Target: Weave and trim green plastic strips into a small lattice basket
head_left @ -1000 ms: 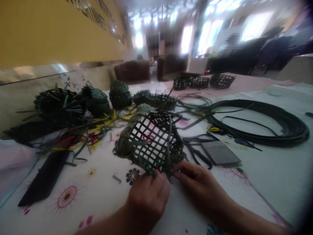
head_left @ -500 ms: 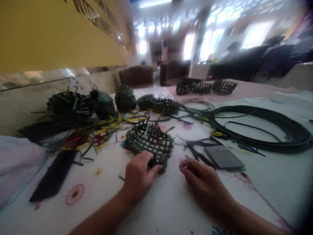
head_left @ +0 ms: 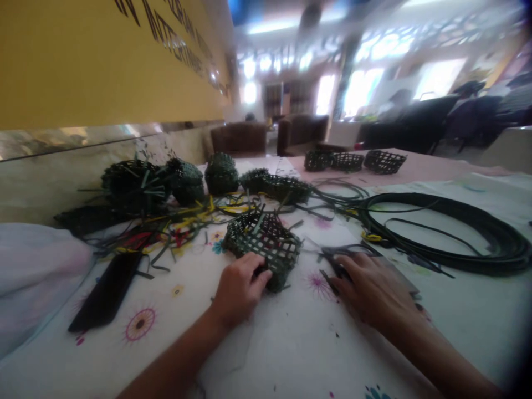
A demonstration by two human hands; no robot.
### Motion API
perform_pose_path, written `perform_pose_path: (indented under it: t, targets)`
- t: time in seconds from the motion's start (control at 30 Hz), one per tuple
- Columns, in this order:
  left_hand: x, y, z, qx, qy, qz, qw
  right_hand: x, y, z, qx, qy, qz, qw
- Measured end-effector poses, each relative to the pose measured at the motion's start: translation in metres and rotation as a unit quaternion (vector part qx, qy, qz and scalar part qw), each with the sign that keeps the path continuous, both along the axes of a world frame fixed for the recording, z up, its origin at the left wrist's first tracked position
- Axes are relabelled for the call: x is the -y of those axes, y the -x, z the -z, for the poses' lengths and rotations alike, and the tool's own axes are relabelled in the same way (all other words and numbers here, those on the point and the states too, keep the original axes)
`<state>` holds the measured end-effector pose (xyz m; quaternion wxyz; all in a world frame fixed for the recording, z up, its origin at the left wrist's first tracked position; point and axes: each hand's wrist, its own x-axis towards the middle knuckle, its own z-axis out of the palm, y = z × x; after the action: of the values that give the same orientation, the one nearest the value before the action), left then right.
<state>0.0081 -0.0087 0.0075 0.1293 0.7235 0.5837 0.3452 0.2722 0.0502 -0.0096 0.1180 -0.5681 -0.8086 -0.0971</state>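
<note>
Head view is the only one I have, and I look through it from far away. On the floral tablecloth (head_left: 291, 354), the small open-weave basket (head_left: 280, 271) of dark green strips lies in the middle, with some loose strip ends standing out. The left hand (head_left: 241, 285) has thumb and fingers closed upon its near edge. The right hand (head_left: 369, 282) is over the black scissors (head_left: 328, 253), with thumb and forefinger apart and a handle between them; whether they are gripping it, I cannot tell. Under and behind this hand is a flat grey slab (head_left: 403, 277), and farther right lies a coil of dark strip (head_left: 469, 265).

I judge the basket to be light and springy, perhaps a little slippery. The dense near edge seems the best place to hold; the open lattice could bend, and pulling the free ends could loosen it.
</note>
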Motion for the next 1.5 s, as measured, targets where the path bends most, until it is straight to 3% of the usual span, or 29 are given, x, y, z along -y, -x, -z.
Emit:
perform_pose_path:
  t: [0.33,0.67,0.8,0.93,1.13,1.3,1.5]
  targets:
    - [-0.008,0.007,0.003,0.103,0.015,0.011,0.995,-0.007,-0.008,0.006,0.051,0.033,-0.005,0.998]
    - [-0.017,0.032,0.000,0.077,0.043,0.047,0.995,-0.032,-0.020,0.000,0.061,0.110,-0.044,0.991]
    - [-0.019,0.039,0.000,0.067,0.023,0.041,0.997,-0.041,-0.026,-0.004,0.051,0.138,-0.022,0.989]
    - [-0.023,0.048,0.005,0.049,0.033,0.083,0.995,-0.043,-0.024,-0.010,0.053,0.173,-0.008,0.984]
    - [-0.030,0.054,0.016,0.058,0.023,0.121,0.991,-0.044,-0.017,-0.008,0.043,0.179,-0.054,0.981]
    - [-0.030,0.053,0.018,0.053,0.018,0.145,0.988,-0.042,-0.016,-0.004,0.058,0.170,-0.069,0.981]
    - [-0.020,0.033,0.015,0.008,-0.003,0.080,0.997,-0.026,-0.003,-0.025,0.103,0.201,-0.075,0.971]
